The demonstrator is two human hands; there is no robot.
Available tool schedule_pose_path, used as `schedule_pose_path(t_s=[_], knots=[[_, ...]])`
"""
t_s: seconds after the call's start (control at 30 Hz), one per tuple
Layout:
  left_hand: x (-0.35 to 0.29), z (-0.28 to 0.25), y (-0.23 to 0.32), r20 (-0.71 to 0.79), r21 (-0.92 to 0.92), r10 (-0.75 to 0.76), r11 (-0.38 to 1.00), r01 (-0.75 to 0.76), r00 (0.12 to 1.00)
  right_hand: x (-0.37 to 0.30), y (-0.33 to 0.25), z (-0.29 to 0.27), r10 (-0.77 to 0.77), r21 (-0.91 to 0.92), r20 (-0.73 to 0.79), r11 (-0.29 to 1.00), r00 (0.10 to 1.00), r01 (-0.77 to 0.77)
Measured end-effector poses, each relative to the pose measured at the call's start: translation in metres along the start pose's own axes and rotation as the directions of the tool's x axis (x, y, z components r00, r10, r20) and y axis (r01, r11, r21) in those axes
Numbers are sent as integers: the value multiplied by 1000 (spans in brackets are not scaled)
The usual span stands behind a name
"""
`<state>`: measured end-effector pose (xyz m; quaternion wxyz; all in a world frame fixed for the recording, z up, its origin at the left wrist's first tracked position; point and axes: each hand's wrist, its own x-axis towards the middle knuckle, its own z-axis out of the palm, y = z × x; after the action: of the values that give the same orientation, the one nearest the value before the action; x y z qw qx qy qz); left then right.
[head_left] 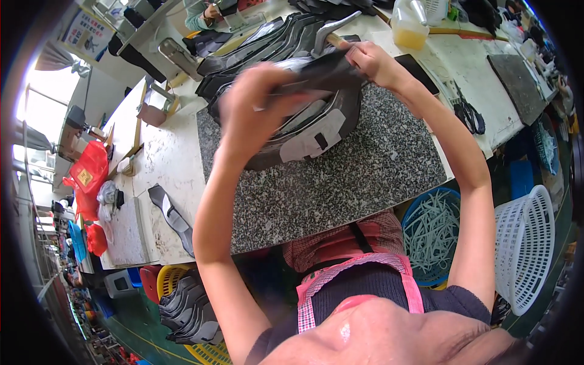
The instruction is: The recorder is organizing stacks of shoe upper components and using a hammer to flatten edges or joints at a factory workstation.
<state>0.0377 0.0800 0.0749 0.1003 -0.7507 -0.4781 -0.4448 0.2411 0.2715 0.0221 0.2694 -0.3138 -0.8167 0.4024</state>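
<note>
My right hand (pixel 372 63) is closed at the right end of a dark, flexible shoe-upper piece (pixel 328 72). Beside its fingers is a hammer-like tool (pixel 328 36) with a curved grey head and pale wooden handle; most of the handle is hidden. At the piece's other end my left hand (pixel 255 100), smeared by motion, has its fingers and thumb around the material. Beneath both hands lies a pile of grey and black shoe uppers (pixel 313 137), on a speckled stone slab (pixel 340 188). More layered uppers (pixel 255 52) reach toward the back.
A single upper (pixel 171 219) lies left of the slab. Scissors (pixel 468 115), a dark board (pixel 517 85) and a jug of yellow liquid (pixel 409 27) are on the right. Below the table stand a blue basket of strips (pixel 432 234) and a white basket (pixel 524 243). Another person's hand (pixel 212 12) shows behind.
</note>
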Motion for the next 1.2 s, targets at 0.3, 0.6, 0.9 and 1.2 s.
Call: schedule_pose_path(t_s=[0.3,0.6,0.9,1.2], knots=[[-42,-146,38,-929,311,244,921,232,277,-24,-2,27,-195,-25,-174,981,965,194],[-102,16,86,904,9,-328,655,756,274,-146,-21,13,-6,441,-115,896,993,57],[-119,113,84,697,-179,-326,784,595,639,-261,-12,1,319,178,225,916,921,-361],[-97,127,68,792,-143,-314,739,658,524,-274,-14,19,394,39,166,914,904,-405]])
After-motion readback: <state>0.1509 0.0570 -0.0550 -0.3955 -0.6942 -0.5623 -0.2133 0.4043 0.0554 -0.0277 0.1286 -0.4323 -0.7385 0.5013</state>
